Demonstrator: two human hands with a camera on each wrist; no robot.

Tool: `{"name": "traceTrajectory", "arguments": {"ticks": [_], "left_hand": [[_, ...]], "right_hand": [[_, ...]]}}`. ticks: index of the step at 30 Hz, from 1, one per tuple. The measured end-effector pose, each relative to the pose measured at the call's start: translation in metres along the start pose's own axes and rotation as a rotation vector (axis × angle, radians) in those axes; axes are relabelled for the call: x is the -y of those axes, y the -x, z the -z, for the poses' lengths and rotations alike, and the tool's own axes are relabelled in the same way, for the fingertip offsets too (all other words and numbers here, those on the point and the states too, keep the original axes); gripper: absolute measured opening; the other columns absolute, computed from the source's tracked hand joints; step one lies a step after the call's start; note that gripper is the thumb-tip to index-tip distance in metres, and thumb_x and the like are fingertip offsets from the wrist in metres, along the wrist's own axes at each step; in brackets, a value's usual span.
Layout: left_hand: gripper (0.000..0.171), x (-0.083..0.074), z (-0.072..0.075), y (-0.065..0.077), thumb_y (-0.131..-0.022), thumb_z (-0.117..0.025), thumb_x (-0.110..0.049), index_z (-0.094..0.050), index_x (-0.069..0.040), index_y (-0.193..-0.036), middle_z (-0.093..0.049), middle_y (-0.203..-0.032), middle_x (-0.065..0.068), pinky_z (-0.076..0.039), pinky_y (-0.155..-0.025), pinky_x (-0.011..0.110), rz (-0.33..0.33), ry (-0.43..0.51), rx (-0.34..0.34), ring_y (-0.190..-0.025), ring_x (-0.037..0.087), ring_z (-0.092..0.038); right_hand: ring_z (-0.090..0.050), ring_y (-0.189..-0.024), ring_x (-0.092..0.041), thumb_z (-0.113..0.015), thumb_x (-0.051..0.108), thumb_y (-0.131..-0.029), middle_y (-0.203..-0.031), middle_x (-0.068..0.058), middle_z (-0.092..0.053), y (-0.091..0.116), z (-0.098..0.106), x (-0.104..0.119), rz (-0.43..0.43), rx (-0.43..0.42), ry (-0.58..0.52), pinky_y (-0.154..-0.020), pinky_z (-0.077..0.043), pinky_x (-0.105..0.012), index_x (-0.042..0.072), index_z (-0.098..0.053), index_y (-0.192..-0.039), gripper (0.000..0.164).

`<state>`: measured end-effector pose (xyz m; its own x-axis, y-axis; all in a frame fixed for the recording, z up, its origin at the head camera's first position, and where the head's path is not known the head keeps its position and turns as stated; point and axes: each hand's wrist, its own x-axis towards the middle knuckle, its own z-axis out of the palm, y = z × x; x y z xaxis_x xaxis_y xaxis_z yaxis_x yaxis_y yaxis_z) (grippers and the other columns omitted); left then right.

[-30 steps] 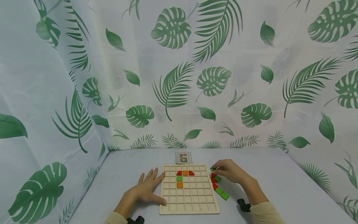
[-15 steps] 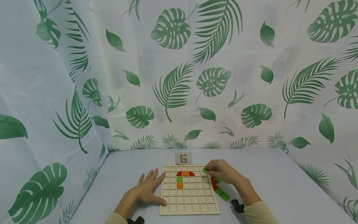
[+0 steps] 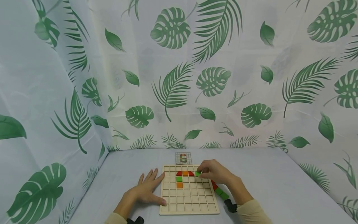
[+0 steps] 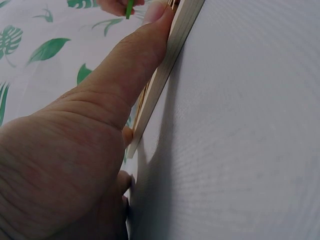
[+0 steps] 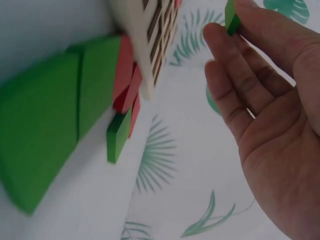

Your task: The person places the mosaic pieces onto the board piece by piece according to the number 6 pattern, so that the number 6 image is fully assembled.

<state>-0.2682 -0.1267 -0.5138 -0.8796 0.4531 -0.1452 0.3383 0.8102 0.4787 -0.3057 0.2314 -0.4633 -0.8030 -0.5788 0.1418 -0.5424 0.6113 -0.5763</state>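
Observation:
A wooden grid board [image 3: 190, 199] lies flat on the table, with red, orange and green pieces set in its upper cells. My left hand [image 3: 146, 189] lies spread at the board's left edge, its thumb on the rim and its fingers straight; the left wrist view shows that thumb [image 4: 135, 60] against the wooden side. Over the upper right cells, my right hand [image 3: 215, 171] pinches a green square tile [image 3: 198, 173] between thumb and fingers. In the right wrist view that tile [image 5: 231, 17] is held above the board, other fingers loosely bent.
Loose green tiles [image 3: 222, 193] and red pieces [image 3: 214, 185] lie along the board's right side, partly behind my right arm. A small card [image 3: 183, 158] with a coloured grid pattern lies beyond the board. Leaf-printed cloth [image 3: 179, 93] hangs behind the table.
My right hand has carried the green tile leftward from the loose pieces to over the board, beside the upper red piece. The left hand has stayed in place.

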Motion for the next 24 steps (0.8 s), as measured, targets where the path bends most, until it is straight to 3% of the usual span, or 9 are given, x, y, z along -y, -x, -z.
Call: {"name": "traceTrajectory", "arguments": {"ticks": [8,24], "left_hand": [[0.123,0.001,-0.001,0.000,-0.070,-0.077,-0.081,-0.027,-0.024,-0.167,-0.007,-0.175,0.019,0.004,-0.124,0.073,-0.003,0.002,0.000,-0.162,0.043,-0.002],[0.124,-0.002,0.000,0.002,-0.069,-0.079,-0.079,-0.028,-0.023,-0.166,-0.008,-0.175,0.020,0.003,-0.124,0.074,0.004,0.006,-0.001,-0.162,0.043,-0.003]], "right_hand": [[-0.065,-0.089,-0.010,-0.078,0.013,-0.094,-0.105,0.003,-0.074,-0.008,-0.006,0.013,0.057,0.041,-0.007,-0.075,-0.058,-0.024,0.007,-0.078,-0.115,0.022],[-0.064,-0.090,-0.005,-0.079,0.016,-0.093,-0.108,0.002,-0.074,-0.015,-0.021,0.020,0.066,0.123,0.007,-0.077,-0.057,-0.023,0.009,-0.078,-0.112,0.021]]}}
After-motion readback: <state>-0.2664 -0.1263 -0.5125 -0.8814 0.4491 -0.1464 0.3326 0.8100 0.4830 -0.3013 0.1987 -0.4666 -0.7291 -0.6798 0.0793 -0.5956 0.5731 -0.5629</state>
